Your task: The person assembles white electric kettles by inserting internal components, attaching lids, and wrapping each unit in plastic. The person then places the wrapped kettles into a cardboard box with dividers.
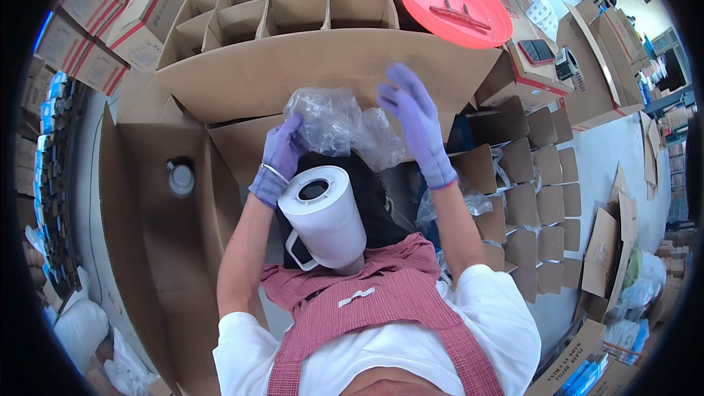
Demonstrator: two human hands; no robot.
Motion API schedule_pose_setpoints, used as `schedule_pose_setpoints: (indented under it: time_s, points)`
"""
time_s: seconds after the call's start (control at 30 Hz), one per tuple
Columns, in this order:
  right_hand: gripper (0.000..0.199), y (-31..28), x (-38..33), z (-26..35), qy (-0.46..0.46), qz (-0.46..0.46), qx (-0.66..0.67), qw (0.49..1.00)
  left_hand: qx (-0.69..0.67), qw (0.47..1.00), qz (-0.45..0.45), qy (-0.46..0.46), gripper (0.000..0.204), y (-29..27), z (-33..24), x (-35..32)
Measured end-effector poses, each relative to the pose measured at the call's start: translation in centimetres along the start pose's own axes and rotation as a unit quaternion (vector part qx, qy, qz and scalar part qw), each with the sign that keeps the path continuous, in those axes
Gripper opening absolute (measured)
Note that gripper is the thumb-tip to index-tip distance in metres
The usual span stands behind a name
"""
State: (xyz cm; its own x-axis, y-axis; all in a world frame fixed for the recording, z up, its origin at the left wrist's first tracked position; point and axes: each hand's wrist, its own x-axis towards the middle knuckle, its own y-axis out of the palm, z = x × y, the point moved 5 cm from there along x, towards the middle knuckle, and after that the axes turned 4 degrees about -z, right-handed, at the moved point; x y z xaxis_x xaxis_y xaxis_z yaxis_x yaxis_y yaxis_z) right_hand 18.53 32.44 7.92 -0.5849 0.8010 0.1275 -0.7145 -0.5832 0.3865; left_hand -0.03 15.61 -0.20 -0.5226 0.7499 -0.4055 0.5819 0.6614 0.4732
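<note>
A crumpled clear plastic bag (pixel 323 119) hangs in front of me over my lap. My left hand (pixel 279 155), in a purple glove, is closed on the bag's left side. To the right of it, my right hand (pixel 415 121) is raised in the same kind of glove, its fingers spread and slightly blurred, near the bag's right end. Between my thighs rests a white jug with a side handle (pixel 326 216), tilted, a dark round opening at its upward end. It touches neither hand.
Ahead stands a divided carton (pixel 330 55) with several white-topped items in its far cells. A pink basin (pixel 455 4) holding thin brown pieces sits on its right corner. At left, a tall open carton (pixel 158 249) contains a white cup-like item (pixel 181 178). Cardboard dividers (pixel 522 205) lie at right.
</note>
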Motion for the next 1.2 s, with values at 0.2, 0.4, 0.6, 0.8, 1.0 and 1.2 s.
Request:
schedule_pose_setpoints:
  time_s: [0.2,0.4,0.6,0.8,1.0,1.2]
  points:
    - [0.074,1.5,-4.2,-3.8,-0.111,0.136,-0.427,0.887,-0.034,0.995,0.095,-0.026,0.044,2.8,0.1,-1.1]
    - [0.040,1.1,-0.7,-10.9,0.090,0.144,-0.571,0.803,-0.071,0.993,0.065,0.073,0.040,-0.1,-1.4,-0.7]
    - [0.029,-3.4,-3.1,-13.0,-0.026,0.032,-0.564,0.825,0.177,0.980,0.010,0.089,0.039,-12.9,2.4,-4.5]
    - [0.017,0.8,-16.1,-1.4,-0.341,0.145,-0.430,0.824,0.192,0.960,0.002,0.204,0.035,-8.9,3.7,-17.3]
    - [0.028,-5.7,-24.3,-7.2,-0.208,0.323,-0.444,0.810,0.270,0.947,-0.167,0.056,0.042,-15.0,8.6,-21.7]
    - [0.085,-7.1,-24.1,-2.7,-0.026,0.202,-0.449,0.870,0.174,0.970,-0.126,0.113,0.046,-3.0,9.1,-18.6]
